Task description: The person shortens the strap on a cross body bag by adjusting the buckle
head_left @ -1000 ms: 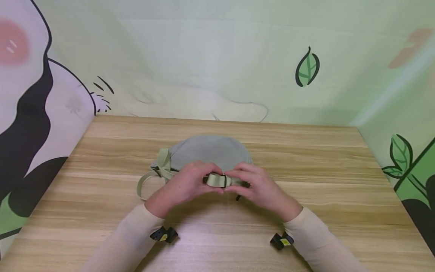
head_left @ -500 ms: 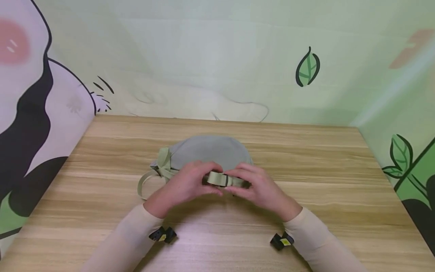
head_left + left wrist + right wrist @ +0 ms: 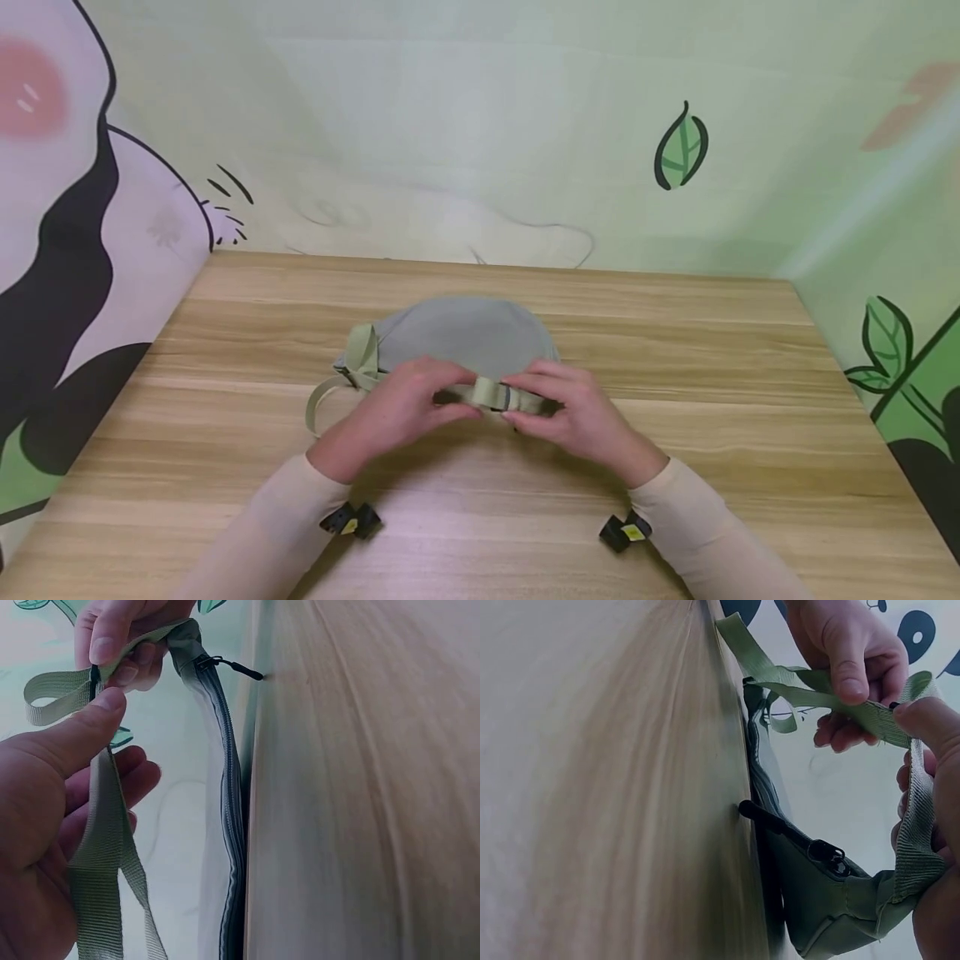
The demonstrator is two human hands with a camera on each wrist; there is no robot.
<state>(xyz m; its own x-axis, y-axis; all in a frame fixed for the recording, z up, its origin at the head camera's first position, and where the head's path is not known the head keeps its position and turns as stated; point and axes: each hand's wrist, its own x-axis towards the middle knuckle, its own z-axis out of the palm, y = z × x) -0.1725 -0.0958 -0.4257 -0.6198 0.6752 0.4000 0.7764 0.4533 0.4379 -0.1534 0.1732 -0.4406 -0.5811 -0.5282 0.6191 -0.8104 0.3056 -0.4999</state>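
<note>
In the head view a grey-green waist bag (image 3: 468, 333) lies on the table, its light green webbing strap (image 3: 459, 395) raised in front of it. My left hand (image 3: 401, 408) pinches the strap between thumb and fingers. A dark slider buckle (image 3: 507, 398) sits on the strap, with a small webbing loop (image 3: 56, 697) standing out beside it in the left wrist view. At the slider, my right hand (image 3: 581, 408) grips the strap with thumb and fingertips. A black zipper pull (image 3: 780, 826) hangs from the bag's zipped edge, below the right hand.
The wood-grain table (image 3: 712, 367) carries the bag near its middle. More strap (image 3: 362, 354) lies looped at the bag's left end. Printed panels with a leaf drawing (image 3: 681, 150) stand behind and at both sides of the table.
My left hand has slid left along the strap, away from the slider. The webbing loop and slider have shifted slightly right. My right hand keeps its hold and the bag stays put.
</note>
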